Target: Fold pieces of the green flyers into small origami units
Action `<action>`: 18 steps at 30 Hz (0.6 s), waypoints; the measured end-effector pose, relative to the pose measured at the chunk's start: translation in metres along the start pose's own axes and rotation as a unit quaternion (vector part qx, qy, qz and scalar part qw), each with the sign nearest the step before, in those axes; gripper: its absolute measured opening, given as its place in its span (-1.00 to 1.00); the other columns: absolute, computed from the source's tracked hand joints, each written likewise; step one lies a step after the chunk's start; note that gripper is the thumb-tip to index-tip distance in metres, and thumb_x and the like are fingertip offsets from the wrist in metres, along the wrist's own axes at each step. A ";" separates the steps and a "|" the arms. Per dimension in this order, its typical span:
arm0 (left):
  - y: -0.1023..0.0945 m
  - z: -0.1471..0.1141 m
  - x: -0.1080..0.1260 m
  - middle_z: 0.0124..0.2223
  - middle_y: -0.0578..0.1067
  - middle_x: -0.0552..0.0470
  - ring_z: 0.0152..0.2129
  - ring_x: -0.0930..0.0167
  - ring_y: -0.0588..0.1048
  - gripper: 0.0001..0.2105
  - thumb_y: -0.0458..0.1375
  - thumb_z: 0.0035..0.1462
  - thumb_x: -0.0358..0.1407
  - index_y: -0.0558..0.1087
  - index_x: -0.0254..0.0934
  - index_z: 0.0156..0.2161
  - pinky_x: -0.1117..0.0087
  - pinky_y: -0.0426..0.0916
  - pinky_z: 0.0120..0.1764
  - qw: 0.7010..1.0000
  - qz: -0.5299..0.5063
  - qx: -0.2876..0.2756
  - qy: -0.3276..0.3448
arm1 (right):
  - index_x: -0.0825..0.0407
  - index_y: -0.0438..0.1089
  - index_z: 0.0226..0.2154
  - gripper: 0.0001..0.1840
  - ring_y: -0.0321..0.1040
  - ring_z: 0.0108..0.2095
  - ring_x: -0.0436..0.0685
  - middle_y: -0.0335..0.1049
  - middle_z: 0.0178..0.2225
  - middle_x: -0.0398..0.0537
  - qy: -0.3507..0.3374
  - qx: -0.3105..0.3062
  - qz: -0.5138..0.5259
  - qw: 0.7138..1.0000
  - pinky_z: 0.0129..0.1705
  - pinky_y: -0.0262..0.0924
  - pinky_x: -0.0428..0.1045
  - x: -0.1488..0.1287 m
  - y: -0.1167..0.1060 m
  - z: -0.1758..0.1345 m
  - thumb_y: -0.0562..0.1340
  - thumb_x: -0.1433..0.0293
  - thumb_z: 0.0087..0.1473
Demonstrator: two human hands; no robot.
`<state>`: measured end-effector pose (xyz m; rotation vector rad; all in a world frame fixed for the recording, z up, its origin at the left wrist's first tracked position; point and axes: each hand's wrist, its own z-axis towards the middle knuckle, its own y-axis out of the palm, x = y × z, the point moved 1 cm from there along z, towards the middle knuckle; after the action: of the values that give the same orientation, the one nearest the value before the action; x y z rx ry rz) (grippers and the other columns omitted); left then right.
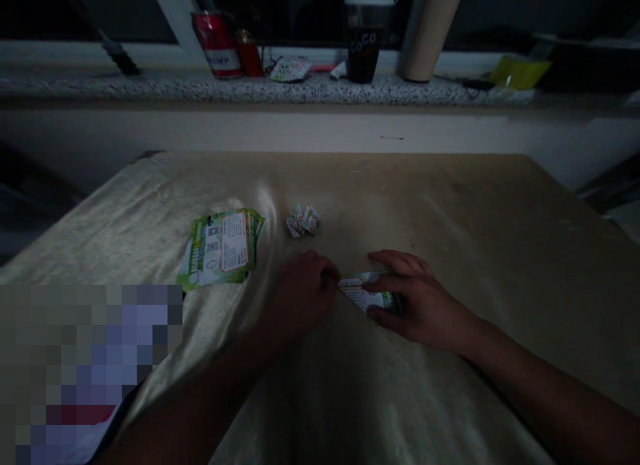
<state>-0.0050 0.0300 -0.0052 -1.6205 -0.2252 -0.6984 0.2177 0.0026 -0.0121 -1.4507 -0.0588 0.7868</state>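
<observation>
A folded green-and-white printed leaflet (356, 295) lies on the cloth-covered table between my two hands. Its left end comes to a point, and my left hand (310, 288) pinches that tip with its fingers curled together. Over the right end, my right hand (420, 298) grips the leaflet, index finger on top and thumb at the near edge, with the other fingers spread beyond the far edge. Just past my left hand stand small folded paper pieces (303, 221) with printed faces. To the left, a loose stack of flat leaflets (220, 248) shows green borders and small text.
The table (475, 218) has a pale, shiny, wrinkled cover. Behind it, a speckled stone sill (310, 91) holds a red can (216, 45), a lidded dark cup (363, 41), a tan cylinder (433, 35), another folded paper (291, 69) and a yellow item (520, 73). A blurred-out patch covers the lower left.
</observation>
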 end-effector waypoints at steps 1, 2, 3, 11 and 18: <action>0.001 -0.002 0.001 -0.25 0.49 -0.04 -0.25 0.29 0.47 -0.89 0.12 0.15 -0.46 0.49 -0.31 -0.27 0.23 0.32 -0.11 1.000 -0.002 0.010 -0.002 | -0.19 0.56 -0.07 -0.64 0.17 0.26 0.35 0.27 0.25 0.02 0.000 0.001 0.000 1.000 0.24 0.04 0.31 0.000 0.000 0.000 0.39 0.26 0.02; 0.003 -0.003 0.002 -0.25 0.49 -0.04 -0.25 0.28 0.46 -0.91 0.13 0.17 -0.42 0.48 -0.31 -0.26 0.21 0.32 -0.12 1.000 0.000 0.022 -0.002 | -0.19 0.56 -0.07 -0.64 0.17 0.26 0.35 0.27 0.25 0.02 0.000 0.001 0.000 1.000 0.24 0.03 0.31 0.000 0.000 0.000 0.39 0.26 0.02; 0.004 -0.006 0.003 -0.25 0.49 -0.04 -0.25 0.27 0.45 -0.92 0.15 0.18 -0.37 0.47 -0.31 -0.24 0.20 0.31 -0.12 0.999 0.003 0.036 0.002 | -0.19 0.56 -0.08 -0.65 0.17 0.26 0.35 0.28 0.25 0.02 0.000 0.002 -0.001 1.000 0.24 0.03 0.32 0.000 0.001 0.000 0.39 0.26 0.02; 0.022 -0.018 0.020 -0.15 0.45 -0.08 -0.14 0.17 0.40 -0.76 0.26 0.11 -0.16 0.43 -0.26 -0.20 0.11 0.28 -0.07 0.992 0.089 0.040 0.083 | -0.16 0.55 -0.05 -0.68 0.13 0.28 0.33 0.25 0.26 0.05 -0.022 -0.008 0.011 1.000 0.25 0.01 0.32 0.003 -0.002 -0.002 0.32 0.30 0.10; 0.023 -0.016 0.019 -0.14 0.43 -0.07 -0.14 0.18 0.39 -0.73 0.29 0.08 -0.15 0.42 -0.25 -0.20 0.10 0.27 -0.05 0.992 0.092 0.038 0.077 | -0.10 0.51 0.01 -0.65 0.15 0.27 0.30 0.31 0.21 0.06 -0.036 0.008 0.055 0.998 0.24 0.01 0.35 0.007 -0.004 -0.002 0.13 0.43 0.25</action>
<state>0.0171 0.0055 -0.0131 -1.4851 0.0102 -0.6605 0.2256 0.0043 -0.0120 -1.4200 -0.0276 0.9270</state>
